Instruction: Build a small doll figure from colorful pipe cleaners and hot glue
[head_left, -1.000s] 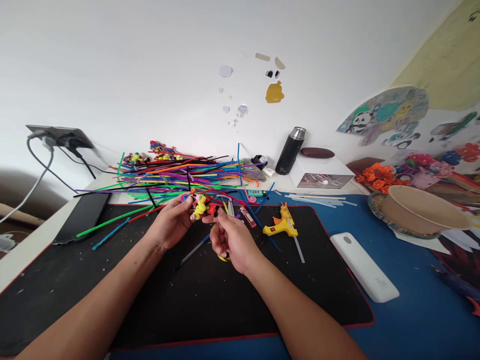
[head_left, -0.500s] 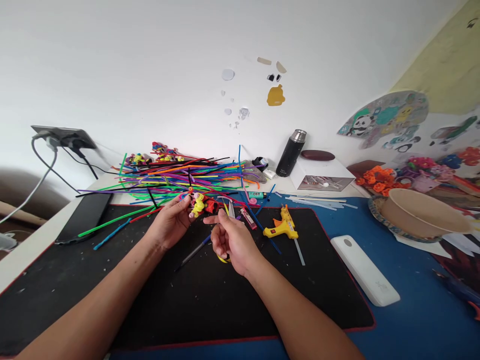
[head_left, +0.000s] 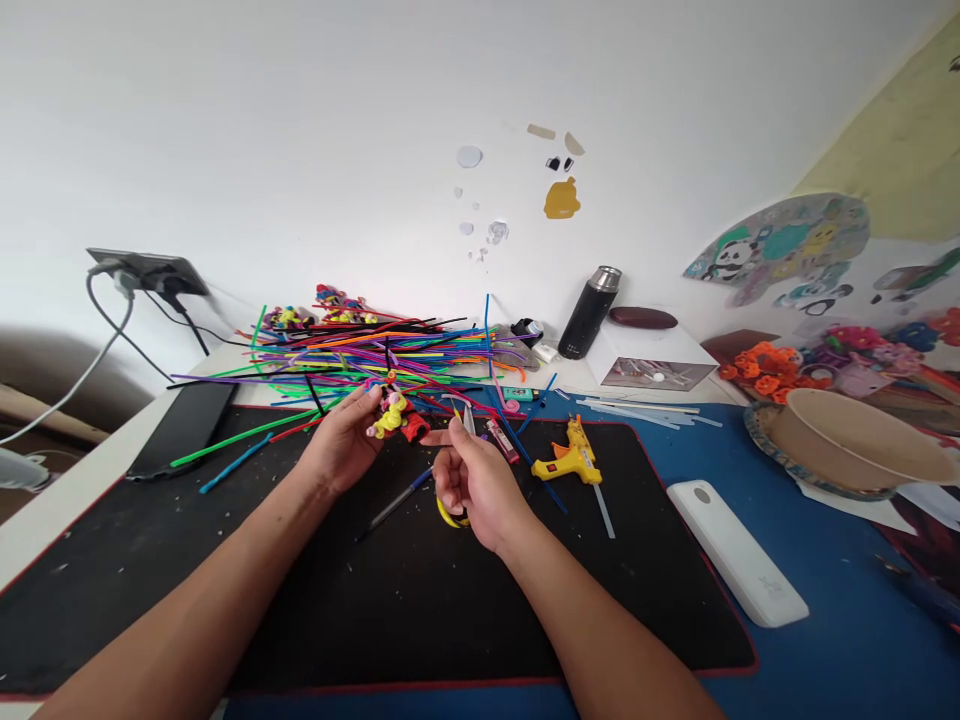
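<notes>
A pen [head_left: 397, 502] lies near left hand [head_left: 346, 437] holding figure [head_left: 393, 413]

Yellow glue gun [head_left: 568, 455], red-edged black mat [head_left: 420, 600]

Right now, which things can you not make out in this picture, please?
All in the head view:
- Yellow-and-black thing: mostly hidden by the right hand.
- Left hand: fingers behind the figure hidden.
- Whether the right fingertip touches the figure: too small to tell.
- Pink packet: print too small.
- Dark blue thing: blurred, cut off by the right edge.
</notes>
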